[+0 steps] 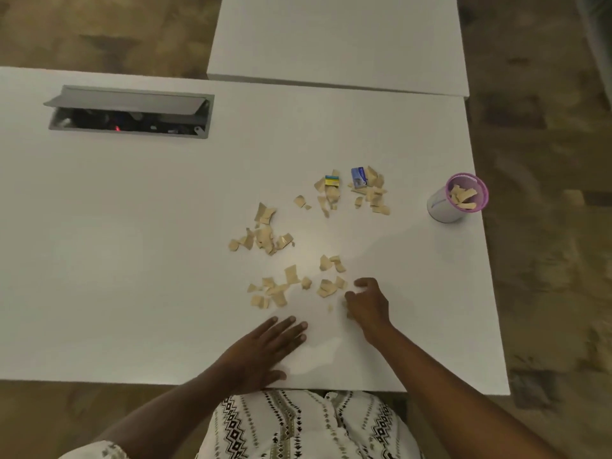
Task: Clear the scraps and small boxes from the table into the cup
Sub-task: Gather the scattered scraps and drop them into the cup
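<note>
The right hand (pixel 367 301) curls its grip on a few tan scraps (pixel 326 288) low on the white desk (pixel 132 260) — more scraps lie just past its fingers. The left hand (pixel 265 349) rests flat, fingers open, holding nothing. The two small boxes (pixel 332 180) and the cup (pixel 458 197) sit well beyond the right hand — the cup off to its right.

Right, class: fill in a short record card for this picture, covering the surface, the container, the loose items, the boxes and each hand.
surface: white table
container: pink-rimmed cup, upright near the right edge, scraps already inside
loose items: tan paper scraps, scattered in clusters
boxes: yellow-and-blue small box; blue small box, both on the table
left hand: flat on the table, empty
right hand: curled over scraps near the front cluster
</note>
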Demonstrator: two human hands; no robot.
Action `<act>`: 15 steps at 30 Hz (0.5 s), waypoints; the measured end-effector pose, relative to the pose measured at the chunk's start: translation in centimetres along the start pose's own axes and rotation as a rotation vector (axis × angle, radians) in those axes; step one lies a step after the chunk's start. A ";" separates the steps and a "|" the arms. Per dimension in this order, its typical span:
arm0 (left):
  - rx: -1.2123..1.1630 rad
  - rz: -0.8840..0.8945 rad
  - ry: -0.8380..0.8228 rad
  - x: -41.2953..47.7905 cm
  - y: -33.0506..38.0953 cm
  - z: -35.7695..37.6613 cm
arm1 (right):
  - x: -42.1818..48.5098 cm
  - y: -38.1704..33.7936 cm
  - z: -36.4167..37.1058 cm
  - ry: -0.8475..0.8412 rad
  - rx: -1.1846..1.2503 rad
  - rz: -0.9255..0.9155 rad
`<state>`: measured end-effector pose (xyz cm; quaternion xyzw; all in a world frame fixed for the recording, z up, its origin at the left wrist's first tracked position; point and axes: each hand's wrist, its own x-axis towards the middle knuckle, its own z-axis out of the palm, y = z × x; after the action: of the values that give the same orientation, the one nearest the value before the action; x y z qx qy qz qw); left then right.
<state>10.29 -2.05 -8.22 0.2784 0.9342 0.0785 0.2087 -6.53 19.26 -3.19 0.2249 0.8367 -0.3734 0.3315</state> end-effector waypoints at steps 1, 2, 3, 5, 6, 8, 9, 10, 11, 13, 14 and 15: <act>-0.009 -0.019 -0.011 -0.1 -0.6 0.1 | -0.1 -0.5 0.8 -0.016 0.041 0.006; -0.016 -0.041 -0.012 0.0 -1.2 0.0 | -0.1 -1.0 1.7 -0.039 0.091 0.014; -0.023 -0.074 -0.003 0.1 -1.8 -0.2 | -0.2 -1.8 2.5 -0.079 0.148 0.019; -0.043 -0.163 0.026 0.7 -3.2 -0.9 | -0.1 -3.3 3.7 -0.178 0.231 -0.012; -0.047 -0.204 0.034 1.0 -3.8 -1.4 | 0.0 -4.0 4.1 -0.204 0.222 -0.052; -0.028 -0.256 0.057 1.4 -5.0 -2.2 | 0.1 -5.0 4.2 -0.144 0.082 -0.193; -0.019 -0.278 0.077 1.4 -5.4 -2.5 | 0.2 -5.2 4.0 -0.063 -0.024 -0.279; -0.019 -0.313 0.099 1.4 -5.7 -2.8 | 0.4 -5.2 3.9 0.025 -0.120 -0.361; -0.029 -0.371 0.123 1.3 -5.8 -3.0 | 0.6 -5.0 3.6 0.099 -0.194 -0.425; -0.081 -0.551 0.176 1.3 -5.5 -3.3 | 1.0 -4.5 3.2 0.182 -0.314 -0.476; -0.117 -0.651 0.196 1.3 -5.2 -3.3 | 1.3 -4.1 3.1 0.174 -0.379 -0.486; -0.150 -0.738 0.208 1.4 -5.0 -3.3 | 1.6 -3.7 3.1 0.131 -0.434 -0.495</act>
<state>5.32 -5.55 -7.05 -0.1020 0.9794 0.0940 0.1470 -8.75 14.80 -4.15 -0.0373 0.9455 -0.2402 0.2166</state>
